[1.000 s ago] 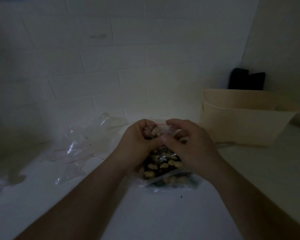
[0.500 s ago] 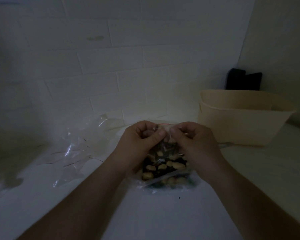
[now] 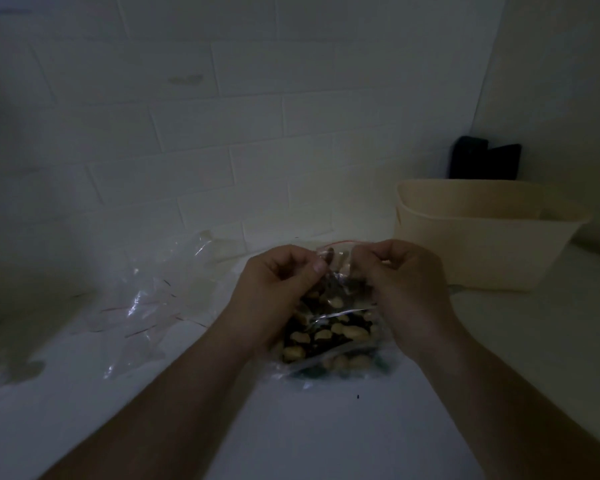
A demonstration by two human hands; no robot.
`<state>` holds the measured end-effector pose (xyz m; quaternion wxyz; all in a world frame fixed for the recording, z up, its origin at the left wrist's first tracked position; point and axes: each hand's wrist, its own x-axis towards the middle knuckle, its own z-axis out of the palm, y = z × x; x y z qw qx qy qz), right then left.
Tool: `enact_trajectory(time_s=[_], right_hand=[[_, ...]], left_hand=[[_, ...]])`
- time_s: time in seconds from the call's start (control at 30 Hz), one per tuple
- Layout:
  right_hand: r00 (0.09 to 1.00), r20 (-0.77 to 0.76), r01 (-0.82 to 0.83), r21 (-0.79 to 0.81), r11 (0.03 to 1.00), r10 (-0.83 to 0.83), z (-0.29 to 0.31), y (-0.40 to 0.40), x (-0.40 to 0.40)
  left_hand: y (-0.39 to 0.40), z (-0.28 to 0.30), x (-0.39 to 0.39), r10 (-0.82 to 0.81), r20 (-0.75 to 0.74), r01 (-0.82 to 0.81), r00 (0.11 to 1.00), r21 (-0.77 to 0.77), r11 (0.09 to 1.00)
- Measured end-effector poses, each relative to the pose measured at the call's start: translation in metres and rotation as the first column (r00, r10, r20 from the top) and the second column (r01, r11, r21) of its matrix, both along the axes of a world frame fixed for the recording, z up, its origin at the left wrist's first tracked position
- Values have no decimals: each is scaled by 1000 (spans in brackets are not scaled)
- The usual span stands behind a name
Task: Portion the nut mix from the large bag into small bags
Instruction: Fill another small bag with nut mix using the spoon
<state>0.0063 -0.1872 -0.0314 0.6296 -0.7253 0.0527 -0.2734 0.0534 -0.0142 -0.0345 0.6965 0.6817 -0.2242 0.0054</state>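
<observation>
Hands, left [image 3: 278, 282] and right [image 3: 407, 282], pinch red-striped mouth of nut-filled bag [image 3: 329, 327] on bench [image 3: 326, 438]. Likely working zip seal; next needs even pull or press along strip.

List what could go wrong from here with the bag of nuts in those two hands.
1. Both the left hand and right hand pinch the top of the nut bag near its red-lined mouth; a sharp pull might jerk it open and scatter nuts over the white counter.
2. The bag is full and only partly resting on the counter, so it could tip.
3. Dim light makes the seal hard to judge.
</observation>
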Motion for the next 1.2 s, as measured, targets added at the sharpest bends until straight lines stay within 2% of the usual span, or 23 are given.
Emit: enact_trajectory(time_s=[0.1, 0.2, 0.27, 0.4, 0.5, 0.57, 0.67, 0.8, 1.03, 1.13, 1.2], right_hand=[[1000, -1, -9, 11, 1000, 9, 2, -1, 0], [1000, 2, -7, 21, 1000, 7, -1, -1, 2], [999, -2, -46, 30, 998, 46, -1, 2, 1], [996, -13, -82, 83, 993, 83, -2, 6, -1], [979, -46, -191, 125, 974, 198, 0, 10, -4], [963, -68, -256, 84, 963, 262, 2, 14, -8], [957, -91, -276, -4, 961, 275, 2, 19, -11], [959, -108, -268, -45, 962, 262, -2, 22, -9], [967, -47, -250, -17, 968, 249, -4, 23, -9], [967, 16, -256, 36, 966, 255, -2, 22, -11], [954, 19, -300, 104, 948, 300, -2, 22, -11]], left_hand=[[-2, 0, -1, 18, -3, -18, 1000, -23, 1000], [-5, 2, -2, 0, -112, -14, 994, -125, 992], [-5, 2, -3, -22, -135, 9, 991, -99, 995], [-4, 3, -6, -34, -73, 31, 997, -44, 999], [-4, 4, -4, -14, -107, 3, 994, -99, 995], [-5, 4, -4, -41, -157, 13, 987, -173, 985], [-6, 6, -5, -94, -225, 36, 970, -251, 967], [-6, 12, -8, -163, -268, 86, 950, -278, 957], [-5, 12, -8, -153, -242, 87, 958, -264, 961], [-4, 8, -6, -130, -180, 92, 975, -205, 974], [-5, 8, -7, -140, -193, 96, 971, -222, 970]])
